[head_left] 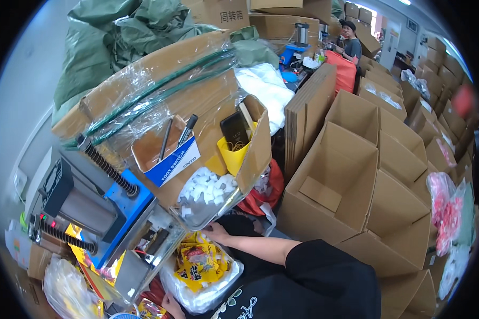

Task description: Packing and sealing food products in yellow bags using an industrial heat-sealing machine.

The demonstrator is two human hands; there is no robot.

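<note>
My right hand (216, 233) reaches to the near corner of a clear tray of small white pieces (207, 187); its fingers look stretched out, and nothing shows in them. Just below it, yellow printed packets (201, 261) lie in a white plastic bag (226, 280) against my lap. At the lower edge my left hand (172, 307) is partly cut off beside a red and yellow packet (150, 308); its fingers are mostly hidden. In front of both hands stands a blue press machine (123, 199) with a grey cylinder and two spring-wrapped posts.
Behind the tray, an open carton holds a small pen box (167, 159) and a yellow cup (234, 158) with a phone. Open cardboard boxes (330, 181) stand in rows at right, next to flat cardboard sheets (308, 109). Another person (351, 45) is at the far end.
</note>
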